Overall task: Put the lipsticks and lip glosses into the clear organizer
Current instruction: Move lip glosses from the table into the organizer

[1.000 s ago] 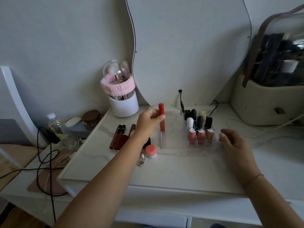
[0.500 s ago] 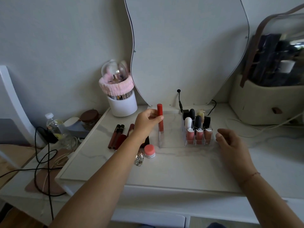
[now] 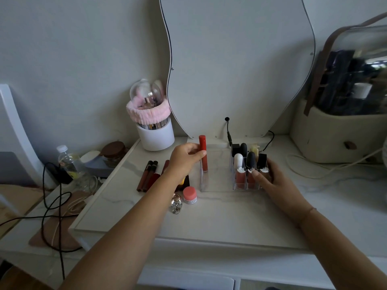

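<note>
A pale wall backs the scene, and a wavy-edged mirror stands against it. Below lies a white, marble-patterned vanity top. A beige bag with a clear cover occupies the right rear corner. A white chair stands at far left. A white brush holder, ringed by a pink headband, stands just left of the mirror base.

The clear organizer sits at centre, in front of the mirror. Its right-hand compartments hold upright lipsticks. The right hand grips the organizer's right front corner, thumb on the front wall, fingers curled round the side. The left hand pinches a red lip gloss upright, with its lower end inside the organizer's left end. Contact with the organizer floor cannot be determined.

Loose lip glosses lie left of the organizer, and the left forearm covers part of the group. A pink-lidded jar and a small glass trinket stand just beside that forearm. A black cable trails at far left.
</note>
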The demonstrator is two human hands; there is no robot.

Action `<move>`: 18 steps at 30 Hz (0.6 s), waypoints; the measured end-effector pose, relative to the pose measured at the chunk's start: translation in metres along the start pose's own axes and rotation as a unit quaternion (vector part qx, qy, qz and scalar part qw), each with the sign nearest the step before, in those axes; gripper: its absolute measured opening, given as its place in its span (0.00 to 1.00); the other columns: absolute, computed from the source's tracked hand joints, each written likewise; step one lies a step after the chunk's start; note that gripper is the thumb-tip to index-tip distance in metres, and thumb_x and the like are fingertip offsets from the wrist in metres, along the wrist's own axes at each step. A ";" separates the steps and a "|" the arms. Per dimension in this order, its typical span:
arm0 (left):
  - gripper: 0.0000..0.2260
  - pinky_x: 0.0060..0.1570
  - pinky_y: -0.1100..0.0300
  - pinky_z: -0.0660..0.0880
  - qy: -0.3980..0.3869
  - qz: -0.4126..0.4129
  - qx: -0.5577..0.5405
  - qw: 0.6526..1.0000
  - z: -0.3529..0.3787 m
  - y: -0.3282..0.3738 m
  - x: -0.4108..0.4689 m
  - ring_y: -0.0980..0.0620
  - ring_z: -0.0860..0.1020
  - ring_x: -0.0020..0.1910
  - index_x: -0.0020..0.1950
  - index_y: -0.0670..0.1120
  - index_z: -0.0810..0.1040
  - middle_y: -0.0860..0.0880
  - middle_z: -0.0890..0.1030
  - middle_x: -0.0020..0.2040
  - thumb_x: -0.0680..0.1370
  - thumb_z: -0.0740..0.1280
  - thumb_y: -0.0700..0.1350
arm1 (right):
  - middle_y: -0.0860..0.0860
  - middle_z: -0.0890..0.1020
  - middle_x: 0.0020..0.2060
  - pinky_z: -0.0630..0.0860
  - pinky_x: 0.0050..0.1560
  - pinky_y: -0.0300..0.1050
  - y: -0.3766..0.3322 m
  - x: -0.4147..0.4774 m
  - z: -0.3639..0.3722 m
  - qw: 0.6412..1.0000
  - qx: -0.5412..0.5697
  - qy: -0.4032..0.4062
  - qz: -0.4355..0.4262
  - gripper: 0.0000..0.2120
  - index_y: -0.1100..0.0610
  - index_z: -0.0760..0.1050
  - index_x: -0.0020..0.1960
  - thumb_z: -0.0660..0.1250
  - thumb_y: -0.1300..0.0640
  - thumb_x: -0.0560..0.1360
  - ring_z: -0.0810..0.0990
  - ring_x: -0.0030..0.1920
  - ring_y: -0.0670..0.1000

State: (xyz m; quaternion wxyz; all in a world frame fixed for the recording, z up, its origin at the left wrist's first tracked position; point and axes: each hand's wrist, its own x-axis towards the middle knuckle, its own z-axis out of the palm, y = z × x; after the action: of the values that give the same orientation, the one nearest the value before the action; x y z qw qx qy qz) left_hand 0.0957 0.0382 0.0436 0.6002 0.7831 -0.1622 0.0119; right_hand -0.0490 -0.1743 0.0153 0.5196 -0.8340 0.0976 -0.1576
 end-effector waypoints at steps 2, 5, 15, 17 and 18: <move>0.07 0.48 0.61 0.79 -0.005 0.002 -0.006 1.000 0.000 -0.001 -0.002 0.55 0.81 0.43 0.50 0.45 0.81 0.48 0.83 0.44 0.72 0.71 0.40 | 0.33 0.78 0.50 0.71 0.40 0.21 0.001 -0.005 0.001 1.000 0.004 0.002 -0.003 0.18 0.40 0.65 0.64 0.65 0.48 0.76 0.78 0.45 0.25; 0.06 0.51 0.57 0.79 -0.014 0.009 -0.002 1.000 0.000 -0.002 -0.005 0.53 0.81 0.44 0.48 0.47 0.81 0.49 0.84 0.43 0.72 0.71 0.40 | 0.38 0.80 0.51 0.70 0.42 0.21 0.004 -0.009 0.004 1.000 -0.006 0.023 -0.002 0.19 0.44 0.67 0.65 0.66 0.49 0.77 0.78 0.46 0.25; 0.13 0.47 0.73 0.74 -0.023 0.024 0.039 0.999 -0.019 0.005 -0.014 0.63 0.80 0.48 0.55 0.48 0.80 0.55 0.83 0.48 0.71 0.73 0.47 | 0.52 0.79 0.62 0.75 0.57 0.48 0.007 -0.016 0.005 0.999 0.003 0.033 0.003 0.27 0.51 0.62 0.74 0.65 0.49 0.77 0.80 0.59 0.52; 0.11 0.41 0.77 0.72 0.024 0.028 0.053 0.998 -0.042 0.000 -0.012 0.67 0.79 0.46 0.53 0.51 0.81 0.59 0.82 0.46 0.71 0.72 0.50 | 0.52 0.79 0.63 0.75 0.57 0.48 0.007 -0.016 0.005 0.999 0.003 0.035 0.004 0.27 0.50 0.62 0.74 0.65 0.49 0.77 0.80 0.59 0.53; 0.10 0.40 0.76 0.72 0.068 0.025 0.069 0.995 -0.057 -0.004 -0.010 0.65 0.79 0.46 0.51 0.51 0.81 0.59 0.82 0.45 0.71 0.71 0.50 | 0.52 0.79 0.62 0.75 0.55 0.46 0.007 -0.016 0.005 0.999 0.003 0.036 0.005 0.27 0.50 0.63 0.73 0.65 0.48 0.77 0.80 0.58 0.53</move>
State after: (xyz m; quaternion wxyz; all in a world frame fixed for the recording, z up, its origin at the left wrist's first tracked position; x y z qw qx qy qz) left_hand 0.0971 0.0952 0.0531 0.5537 0.8159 -0.1388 0.0915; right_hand -0.0624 -0.1681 0.0042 0.5191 -0.8258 0.1194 -0.1852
